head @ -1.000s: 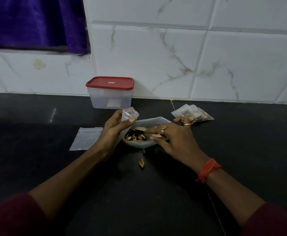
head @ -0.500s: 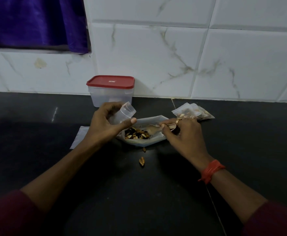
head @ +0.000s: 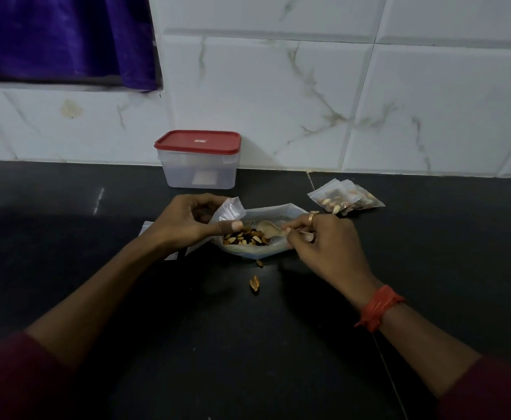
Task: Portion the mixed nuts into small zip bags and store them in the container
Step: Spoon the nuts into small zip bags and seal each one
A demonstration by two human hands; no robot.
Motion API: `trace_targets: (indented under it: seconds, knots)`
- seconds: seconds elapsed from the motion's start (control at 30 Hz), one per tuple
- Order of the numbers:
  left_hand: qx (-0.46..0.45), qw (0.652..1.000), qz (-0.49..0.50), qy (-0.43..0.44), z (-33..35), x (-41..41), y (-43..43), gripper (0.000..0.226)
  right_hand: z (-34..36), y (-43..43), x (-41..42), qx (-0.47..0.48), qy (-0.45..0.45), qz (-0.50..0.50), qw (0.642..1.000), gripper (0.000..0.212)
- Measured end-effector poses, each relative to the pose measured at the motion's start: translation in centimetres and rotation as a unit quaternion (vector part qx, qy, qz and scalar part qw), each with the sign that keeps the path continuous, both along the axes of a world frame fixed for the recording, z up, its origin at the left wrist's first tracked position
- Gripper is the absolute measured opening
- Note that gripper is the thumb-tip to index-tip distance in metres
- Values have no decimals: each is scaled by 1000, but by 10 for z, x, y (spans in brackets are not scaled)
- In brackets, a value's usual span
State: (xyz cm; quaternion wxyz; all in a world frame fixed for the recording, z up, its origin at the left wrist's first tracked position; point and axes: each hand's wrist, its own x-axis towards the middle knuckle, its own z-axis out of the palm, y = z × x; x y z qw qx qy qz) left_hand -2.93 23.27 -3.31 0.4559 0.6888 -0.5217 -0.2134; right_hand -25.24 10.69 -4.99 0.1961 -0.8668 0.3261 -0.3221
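A large clear bag of mixed nuts lies open on the black counter. My left hand holds a small empty zip bag by its mouth, just left of the nuts. My right hand grips a pale spoon whose bowl sits over the nuts. Filled small zip bags lie in a pile at the right. The clear container with a red lid, closed, stands against the tiled wall.
Flat empty zip bags lie under my left wrist, mostly hidden. Two loose nuts lie on the counter in front of the large bag. A purple curtain hangs at the upper left.
My right hand took up the spoon from the large bag and now holds it over the nuts. My left hand turned the small bag's mouth toward the spoon.
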Motion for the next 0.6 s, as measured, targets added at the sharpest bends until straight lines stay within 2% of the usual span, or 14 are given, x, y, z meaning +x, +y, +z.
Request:
trace_targets:
  seconds: [0.1, 0.3, 0.43, 0.6]
  knots:
    - [-9, 1000, 11, 20, 0, -4, -2, 49, 2, 1, -2, -8, 25, 18, 999, 25]
    - [-3, 999, 11, 47, 1, -5, -1, 48, -2, 12, 4, 149, -13, 85, 985, 19]
    - [-1, 999, 7, 42, 0, -5, -1, 53, -5, 13, 8, 212, -42, 66, 974, 17]
    - [-1, 999, 2, 37, -2, -4, -2, 51, -1, 13, 8, 322, -101, 34, 941, 14]
